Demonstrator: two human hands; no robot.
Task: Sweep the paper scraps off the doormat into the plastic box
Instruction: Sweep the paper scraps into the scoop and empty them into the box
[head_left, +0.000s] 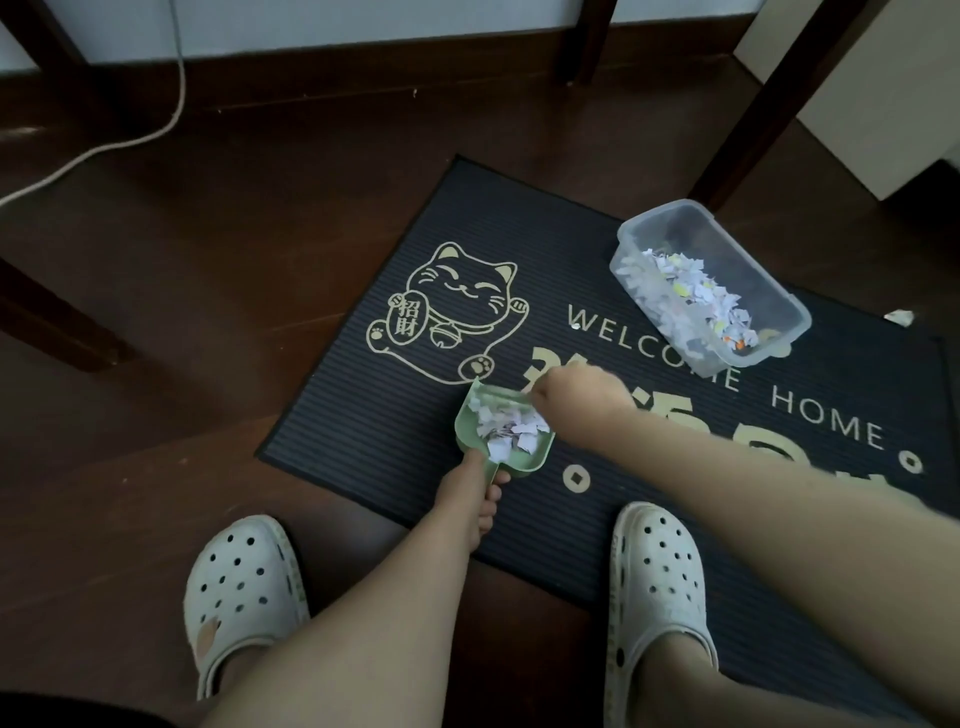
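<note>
A dark doormat with a gold cat and "WELCOME HOME" lies on the wooden floor. On it rests a small green dustpan loaded with white paper scraps. My left hand grips the dustpan's handle from the near side. My right hand is motion-blurred at the pan's far right edge, fingers curled; whether it holds anything is hidden. A clear plastic box stands on the mat's far right, partly filled with scraps. One tiny scrap lies by the "W".
My two feet in white clogs stand at the mat's near edge. Dark furniture legs rise behind the box. A white cable runs across the floor far left. A crumpled scrap lies at the mat's right edge.
</note>
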